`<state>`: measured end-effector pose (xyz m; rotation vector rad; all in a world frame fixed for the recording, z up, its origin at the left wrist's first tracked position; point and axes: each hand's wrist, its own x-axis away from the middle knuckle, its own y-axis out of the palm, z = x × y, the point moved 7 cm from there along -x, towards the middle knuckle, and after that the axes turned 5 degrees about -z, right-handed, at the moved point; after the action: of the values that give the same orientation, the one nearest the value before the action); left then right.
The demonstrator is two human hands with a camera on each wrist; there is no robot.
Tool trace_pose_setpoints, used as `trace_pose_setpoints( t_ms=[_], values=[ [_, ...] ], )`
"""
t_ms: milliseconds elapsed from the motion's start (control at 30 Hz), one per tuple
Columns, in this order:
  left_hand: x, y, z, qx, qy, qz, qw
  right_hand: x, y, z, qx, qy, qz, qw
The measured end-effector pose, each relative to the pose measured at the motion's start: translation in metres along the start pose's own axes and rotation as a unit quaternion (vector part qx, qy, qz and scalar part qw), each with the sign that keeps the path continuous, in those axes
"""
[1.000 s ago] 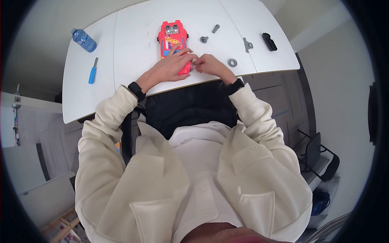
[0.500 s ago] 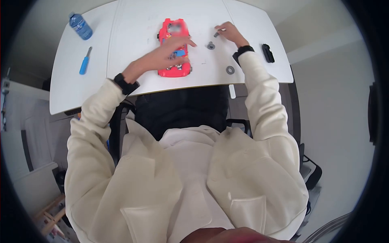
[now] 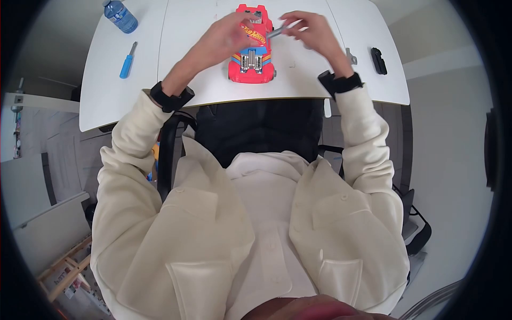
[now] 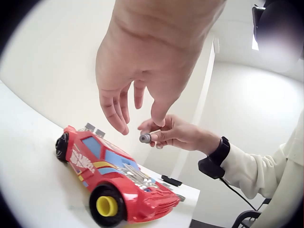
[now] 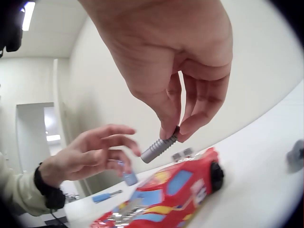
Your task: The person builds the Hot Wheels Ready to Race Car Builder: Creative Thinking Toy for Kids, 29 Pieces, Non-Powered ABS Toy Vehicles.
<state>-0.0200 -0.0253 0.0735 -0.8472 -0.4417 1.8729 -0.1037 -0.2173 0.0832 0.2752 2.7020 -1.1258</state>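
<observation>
A red toy car [image 3: 253, 74] with blue windows and a silver engine stands on the white table. Above it, my right hand [image 3: 314, 34] pinches a grey ribbed bolt [image 5: 158, 150] between thumb and fingertips, the bolt's free end pointing toward my left hand. My left hand [image 3: 221, 40] hovers over the car's left side with bent, spread fingers, holding nothing. In the left wrist view a yellow-hubbed black wheel [image 4: 107, 206] is on the car's near side.
A blue screwdriver [image 3: 127, 65] and a water bottle [image 3: 120, 17] are at the table's left. Toward the right lie a grey flat piece [image 3: 350, 57] and a black object [image 3: 378, 61]. A blurred grey part [image 5: 296, 156] appears at the right wrist view's edge.
My right hand left the car, reached to the bolt at the table's right and brought it back above the car. My left hand lifted off the car.
</observation>
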Motion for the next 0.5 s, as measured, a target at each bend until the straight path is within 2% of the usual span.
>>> trace_pose_setpoints(
  t_ms=[67,100,133,167,233,267,300,333,400,433,500],
  values=[
    [0.003,0.003,0.015,0.003,-0.012,-0.013,1.0,0.004,0.022,-0.03,0.033,-0.035,-0.005,0.999],
    [0.002,0.008,0.014,0.001,-0.027,-0.036,0.999,0.005,0.029,-0.04,0.001,-0.004,-0.02,1.0],
    [0.001,0.014,0.013,0.001,-0.039,-0.059,0.998,0.005,0.035,-0.043,0.026,-0.025,0.008,0.999],
    [0.003,0.017,0.007,0.037,-0.091,-0.046,0.994,0.007,0.039,-0.043,0.008,-0.04,0.019,0.999],
    [0.004,0.019,0.007,0.059,-0.085,-0.041,0.994,0.009,0.031,-0.04,0.004,-0.05,0.037,0.998],
    [0.008,0.019,0.006,0.083,-0.094,-0.037,0.991,0.011,0.027,-0.028,-0.004,0.012,0.026,1.0],
    [0.013,0.021,0.0,0.166,-0.138,-0.03,0.976,0.016,0.024,-0.014,-0.015,0.075,0.012,0.997],
    [0.015,0.02,0.003,0.173,-0.132,-0.035,0.975,0.021,0.015,0.001,-0.009,0.082,0.015,0.996],
    [0.021,0.012,-0.004,0.191,-0.177,-0.028,0.965,0.034,-0.015,0.042,0.073,0.119,0.05,0.989],
    [0.025,0.009,-0.009,0.195,-0.16,-0.034,0.967,0.047,-0.028,0.056,0.075,0.124,0.054,0.988],
    [0.031,0.003,-0.013,0.202,-0.172,-0.037,0.964,0.073,-0.038,0.091,0.189,0.236,-0.081,0.95]
  ],
)
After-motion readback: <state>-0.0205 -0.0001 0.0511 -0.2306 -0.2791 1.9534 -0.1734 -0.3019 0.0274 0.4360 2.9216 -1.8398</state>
